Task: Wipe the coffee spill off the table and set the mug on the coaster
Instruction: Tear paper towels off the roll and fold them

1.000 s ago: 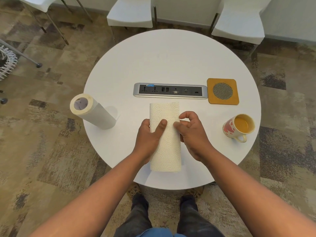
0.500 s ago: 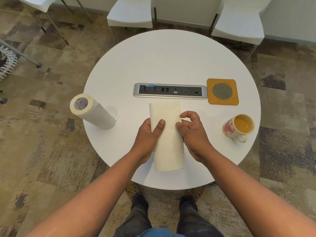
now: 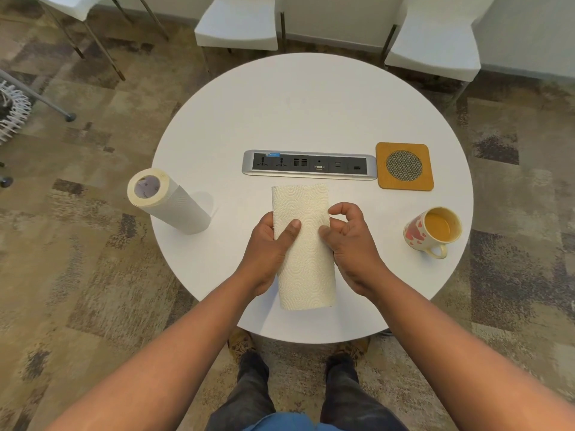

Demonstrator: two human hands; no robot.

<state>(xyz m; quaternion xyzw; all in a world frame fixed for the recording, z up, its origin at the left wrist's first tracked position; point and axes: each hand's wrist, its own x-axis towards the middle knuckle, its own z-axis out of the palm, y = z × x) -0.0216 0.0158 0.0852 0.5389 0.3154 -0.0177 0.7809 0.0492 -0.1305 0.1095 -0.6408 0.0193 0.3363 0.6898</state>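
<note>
Between your two hands lies a folded paper towel point(image 3: 303, 244), a long strip of embossed, quilted white paper. Your left hand point(image 3: 269, 244) grips its left edge with the thumb laid across the top, and your right hand point(image 3: 350, 244) pinches the right edge with its fingers curled. It sits on or just above the round white table point(image 3: 311, 104); which of the two you cannot tell from here.

No coffee spill shows anywhere on the tabletop; if one is there, the towel or your hands hide it.

Right of your grip stands the mug point(image 3: 434, 231), glazed ceramic with pink blotches, handle toward you and filled with tan coffee. It stands near the table's edge, so a wide wiping stroke with your right arm could probably knock it and spill more. Beyond your right hand the coaster point(image 3: 404, 166), a rounded orange square with a woven mesh disc, touches the metal socket strip point(image 3: 309, 164); liquid pushed away from you might reach those outlets. Left of your grip a paper towel roll point(image 3: 169, 202) stands upright, light and likely easy to topple.
</note>
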